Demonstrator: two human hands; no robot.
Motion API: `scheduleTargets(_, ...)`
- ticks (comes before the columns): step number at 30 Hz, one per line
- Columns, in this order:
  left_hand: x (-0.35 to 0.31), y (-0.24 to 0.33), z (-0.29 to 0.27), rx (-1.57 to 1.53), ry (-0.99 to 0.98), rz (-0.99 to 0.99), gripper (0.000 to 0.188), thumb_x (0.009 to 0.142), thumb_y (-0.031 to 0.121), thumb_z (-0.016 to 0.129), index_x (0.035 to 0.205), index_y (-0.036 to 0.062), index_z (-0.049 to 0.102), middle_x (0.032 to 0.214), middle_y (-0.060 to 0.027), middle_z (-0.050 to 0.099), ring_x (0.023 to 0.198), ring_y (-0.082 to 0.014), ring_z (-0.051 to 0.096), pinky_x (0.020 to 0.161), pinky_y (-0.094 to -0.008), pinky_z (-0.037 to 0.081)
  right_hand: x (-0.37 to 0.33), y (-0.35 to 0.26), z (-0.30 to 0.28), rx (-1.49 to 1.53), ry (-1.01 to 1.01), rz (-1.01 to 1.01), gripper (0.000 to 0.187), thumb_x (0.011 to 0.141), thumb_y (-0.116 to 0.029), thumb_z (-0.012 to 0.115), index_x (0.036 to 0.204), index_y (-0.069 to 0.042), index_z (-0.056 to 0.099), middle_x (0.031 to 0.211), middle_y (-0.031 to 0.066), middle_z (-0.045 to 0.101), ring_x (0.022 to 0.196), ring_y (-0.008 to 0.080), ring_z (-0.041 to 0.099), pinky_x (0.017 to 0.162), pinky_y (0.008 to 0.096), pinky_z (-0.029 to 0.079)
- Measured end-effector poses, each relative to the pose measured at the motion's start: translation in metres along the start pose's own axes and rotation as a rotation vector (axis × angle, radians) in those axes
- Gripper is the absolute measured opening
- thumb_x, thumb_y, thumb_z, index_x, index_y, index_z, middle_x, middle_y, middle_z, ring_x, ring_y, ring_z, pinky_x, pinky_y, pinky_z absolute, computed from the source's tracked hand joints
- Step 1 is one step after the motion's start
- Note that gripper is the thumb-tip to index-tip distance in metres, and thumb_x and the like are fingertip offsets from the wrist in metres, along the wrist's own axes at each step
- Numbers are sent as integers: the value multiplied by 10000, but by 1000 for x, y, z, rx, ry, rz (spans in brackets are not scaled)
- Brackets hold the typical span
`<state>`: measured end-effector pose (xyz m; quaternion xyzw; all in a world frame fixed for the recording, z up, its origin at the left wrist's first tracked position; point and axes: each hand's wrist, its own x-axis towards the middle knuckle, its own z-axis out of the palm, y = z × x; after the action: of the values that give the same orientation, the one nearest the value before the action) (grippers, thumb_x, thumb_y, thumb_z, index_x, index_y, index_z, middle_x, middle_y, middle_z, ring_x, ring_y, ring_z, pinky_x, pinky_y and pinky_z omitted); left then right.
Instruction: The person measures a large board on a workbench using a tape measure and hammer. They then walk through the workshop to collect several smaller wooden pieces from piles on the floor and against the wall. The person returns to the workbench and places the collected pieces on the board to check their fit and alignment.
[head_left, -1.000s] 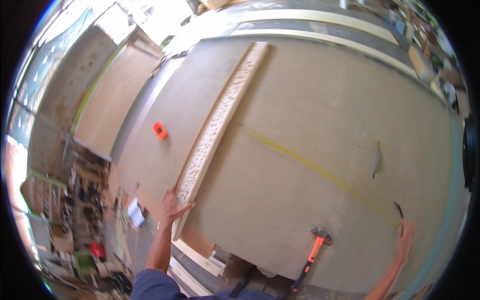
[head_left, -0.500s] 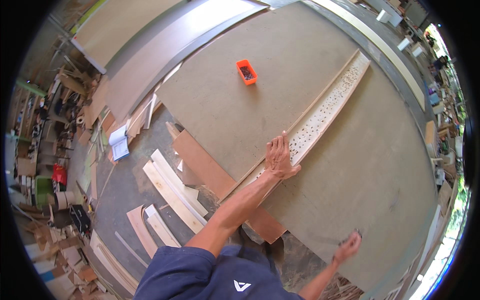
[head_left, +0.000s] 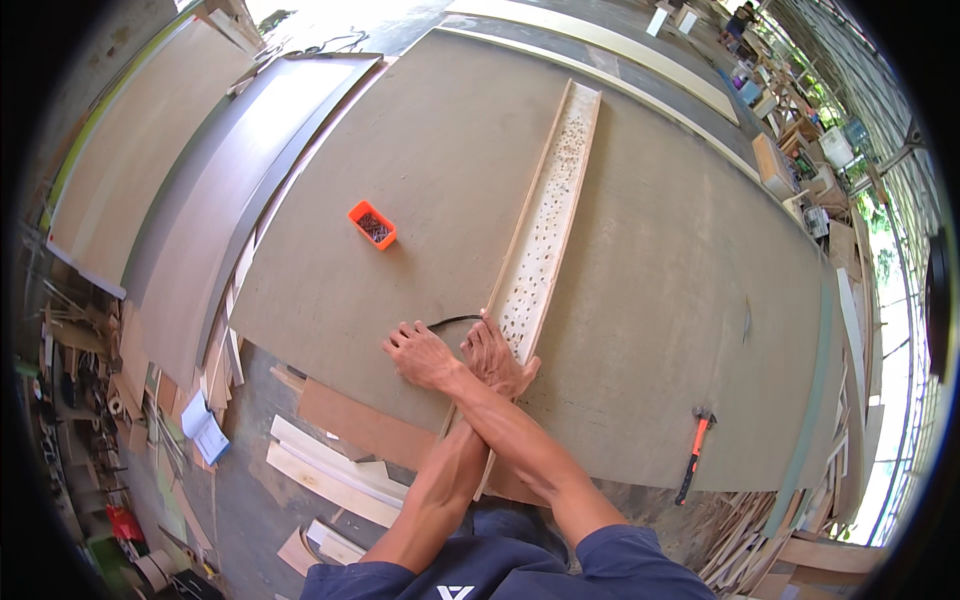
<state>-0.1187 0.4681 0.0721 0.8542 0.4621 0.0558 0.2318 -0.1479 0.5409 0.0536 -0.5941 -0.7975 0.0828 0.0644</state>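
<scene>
My forearms cross, the right one over the left. My left hand (head_left: 497,362) lies across the near part of a long, narrow wooden channel (head_left: 545,235), gripping it with fingers by one rim and thumb by the other. The channel has a pale floor dotted with many dark spots or holes. Just left of it, my right hand (head_left: 420,357) has its fingers curled at the end of a thin black cord-like strip (head_left: 456,319). That strip arcs between both hands; its ends are hidden. A hammer (head_left: 695,455) with an orange and black handle lies to the right.
An orange tub (head_left: 373,226) of nails or screws stands on the large grey-brown board (head_left: 660,270). Wood strips (head_left: 330,470) and a brown panel (head_left: 365,425) lie near its left front edge. An open notebook (head_left: 205,430) rests farther left. Scrap wood is piled at the right front.
My right hand has swung from the right side across to the left, over my left arm. The hammer now lies on the board. The view has turned, while my left hand stays on the channel.
</scene>
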Motion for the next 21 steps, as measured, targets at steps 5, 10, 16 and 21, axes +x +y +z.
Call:
scheduleTargets(5,-7,-18,31,137,310,35,1210,661,531,798,1588,51,185,1320,-237,413,1221,-388,408,1017,-544,331,-58,13,-63,452,435,307,624,872,-393,742,1347,-29,564,1449,160,519,1327,358,470,1123,501,350)
scheduleTargets(10,2,-6,4,34,-35,23,1147,679,557,771,1607,161,227,1353,-243,359,1257,-392,361,1026,-533,292,-311,75,23,24,908,1464,519,999,-397,574,1396,-63,540,1501,160,455,1442,337,323,1202,512,199)
scheduleTargets(16,4,-2,5,93,-41,0,1146,675,554,770,1610,172,228,1367,-242,333,1244,-383,362,1026,-512,291,-555,25,42,-368,123,2279,546,1013,-400,545,1433,-66,444,1439,182,474,1351,338,441,1073,578,334)
scheduleTargets(21,5,0,4,58,-43,2,1146,674,556,771,1612,185,227,1379,-234,328,1245,-389,360,1032,-526,295,-593,16,52,-301,147,1962,370,1027,-299,546,1290,-45,491,1169,195,539,1127,374,545,968,531,423)
